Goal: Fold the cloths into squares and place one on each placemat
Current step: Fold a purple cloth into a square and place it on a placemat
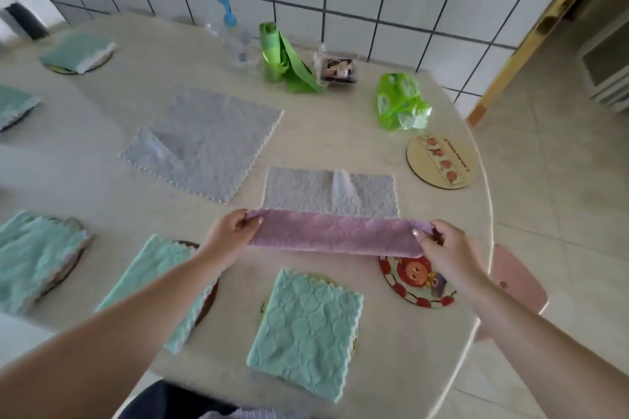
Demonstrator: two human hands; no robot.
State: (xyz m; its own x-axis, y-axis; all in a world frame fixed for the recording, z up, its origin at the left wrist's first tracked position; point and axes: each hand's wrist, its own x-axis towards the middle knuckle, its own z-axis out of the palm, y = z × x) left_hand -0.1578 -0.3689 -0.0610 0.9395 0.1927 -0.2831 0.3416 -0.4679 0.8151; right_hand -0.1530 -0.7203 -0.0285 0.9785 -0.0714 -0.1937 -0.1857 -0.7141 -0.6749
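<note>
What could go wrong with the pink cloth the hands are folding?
The pink cloth is held only at its two ends, by the left hand and the right hand, so its middle may sag and the fold come out crooked.

It sits on a grey cloth, which might drag along when it is lifted.

The cartoon placemat is half hidden under the right hand, so the folded square might land off-centre.

We see the pink cloth point(335, 234) as soft quilted microfibre, matt; the table point(340, 133) looks smooth pale stone; green bags point(401, 104) are glossy thin plastic.
</note>
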